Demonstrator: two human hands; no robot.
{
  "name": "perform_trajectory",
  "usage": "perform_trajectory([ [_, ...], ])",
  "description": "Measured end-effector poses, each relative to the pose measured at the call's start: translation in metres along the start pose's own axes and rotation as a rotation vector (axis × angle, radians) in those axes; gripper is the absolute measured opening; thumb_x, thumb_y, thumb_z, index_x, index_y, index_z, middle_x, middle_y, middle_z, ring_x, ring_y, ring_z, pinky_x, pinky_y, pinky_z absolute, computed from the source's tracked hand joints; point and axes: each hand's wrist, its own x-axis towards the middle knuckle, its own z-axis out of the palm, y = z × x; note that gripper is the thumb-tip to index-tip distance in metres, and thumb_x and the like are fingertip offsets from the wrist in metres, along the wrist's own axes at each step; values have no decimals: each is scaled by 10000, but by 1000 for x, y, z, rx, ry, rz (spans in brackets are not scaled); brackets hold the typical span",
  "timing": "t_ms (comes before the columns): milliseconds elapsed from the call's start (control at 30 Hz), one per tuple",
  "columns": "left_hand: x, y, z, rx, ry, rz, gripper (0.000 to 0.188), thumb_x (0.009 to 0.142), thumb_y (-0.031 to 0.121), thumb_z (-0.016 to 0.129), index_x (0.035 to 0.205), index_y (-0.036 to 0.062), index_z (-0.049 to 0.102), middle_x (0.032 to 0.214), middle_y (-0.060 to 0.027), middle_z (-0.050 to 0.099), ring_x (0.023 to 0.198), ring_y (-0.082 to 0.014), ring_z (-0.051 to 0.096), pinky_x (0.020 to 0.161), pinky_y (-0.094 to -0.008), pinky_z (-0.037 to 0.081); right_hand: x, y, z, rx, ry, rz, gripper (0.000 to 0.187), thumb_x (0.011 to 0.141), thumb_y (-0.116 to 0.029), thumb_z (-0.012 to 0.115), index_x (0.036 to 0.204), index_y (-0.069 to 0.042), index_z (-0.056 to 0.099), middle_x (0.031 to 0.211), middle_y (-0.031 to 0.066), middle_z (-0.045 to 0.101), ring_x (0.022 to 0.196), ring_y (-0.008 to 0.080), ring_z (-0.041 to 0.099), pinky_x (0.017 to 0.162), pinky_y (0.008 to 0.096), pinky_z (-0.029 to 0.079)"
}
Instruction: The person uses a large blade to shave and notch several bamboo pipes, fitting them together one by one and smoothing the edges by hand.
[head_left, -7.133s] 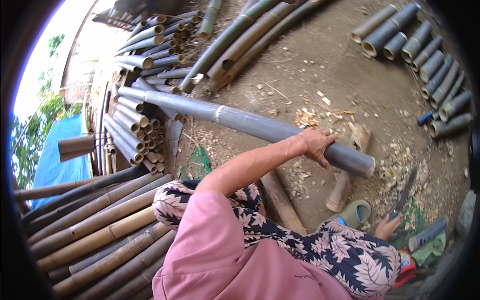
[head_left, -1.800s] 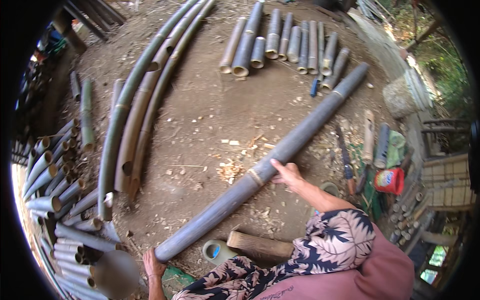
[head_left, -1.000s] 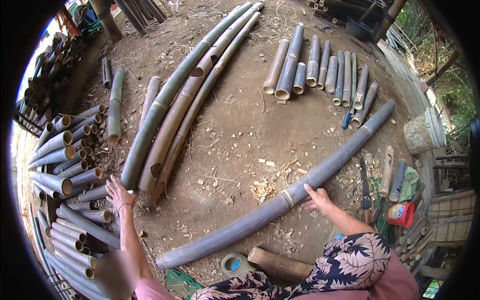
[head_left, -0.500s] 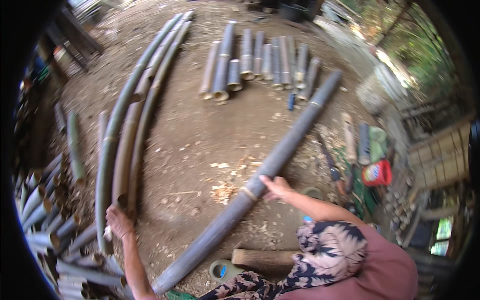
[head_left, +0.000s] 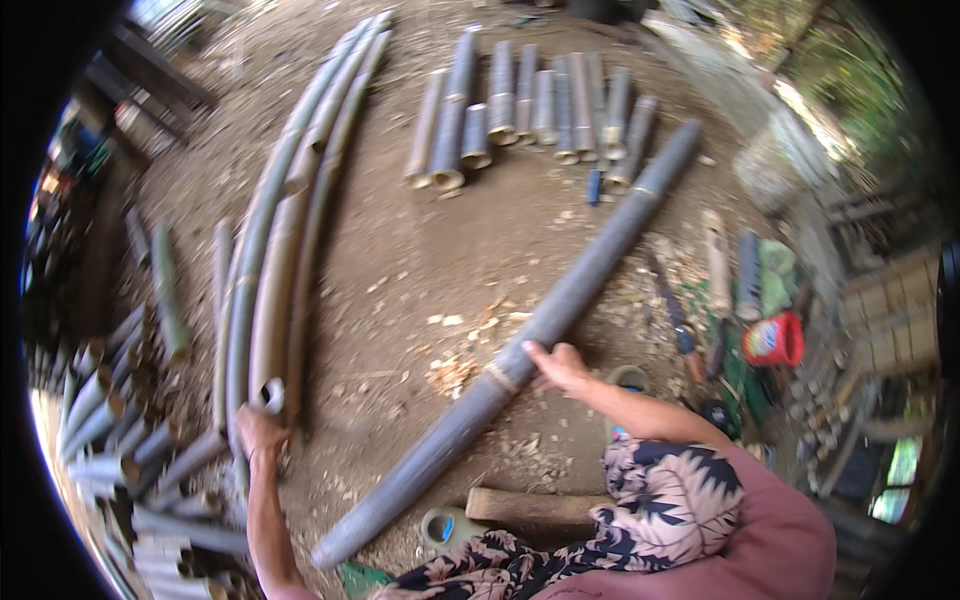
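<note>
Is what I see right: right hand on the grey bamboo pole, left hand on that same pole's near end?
Not quite: the left hand is by the near ends of the long bamboo poles at left, apart from the grey bamboo pole, as the head view shows. The right hand is on the grey pole.

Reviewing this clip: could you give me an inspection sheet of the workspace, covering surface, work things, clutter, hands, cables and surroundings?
Surface: dirt floor, scattered with wood chips.
Work things: dark bamboo pole lying diagonally; long bamboo poles side by side to its left.
Clutter: long-bladed knife and red container at right; row of short bamboo tubes farther off.
Hands: right hand against the dark bamboo pole; left hand at the long poles' near ends, grip too blurred to tell.
Cables: nothing seen.
Surroundings: stacked bamboo at left; greenery upper right.
</note>
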Motion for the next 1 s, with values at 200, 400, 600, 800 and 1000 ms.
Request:
perform_trajectory([
  [200,-34,-1,-47,-628,-414,176,908,530,306,881,1219,-86,438,1118,-202,608,1038,-332,621,917,-402,525,-1,-2,-11,44,-102,70,809,918,-594,616,1138,181,547,907,283,684,714,341,731,561,388,618],
  [400,-149,-23,-62,-1728,-962,184,826,701,317,772,1378,-26,448,1187,-109,604,1010,-208,621,877,-356,539,-13,-79,-55,-888,-248,-79,719,959,-573,566,587,37,641,517,117,624,464,202,627,456,327,511],
  [600,-335,-44,-72,-1104,-677,138,776,677,197,855,1343,-4,511,1193,-155,647,1044,-267,663,913,-411,554,48,-200,43,-6,-550,-388,1054,822,-677,677,1469,64,299,1211,257,571,926,225,656,785,390,556],
  [800,-511,-39,-22,-833,-154,-295,707,789,163,738,1411,17,435,1303,-230,530,1159,-362,548,992,-512,450,114,-249,191,537,-804,-235,1046,711,-781,699,1396,-25,466,1072,149,592,1024,236,609,872,411,538],
  [1000,-566,-67,12,-720,267,-450,629,874,97,629,1447,19,380,1287,-290,524,1180,-448,497,982,-589,413,42,-231,224,836,-586,-210,839,716,-547,822,1251,34,541,1139,189,653,1089,288,617,949,449,514],
])
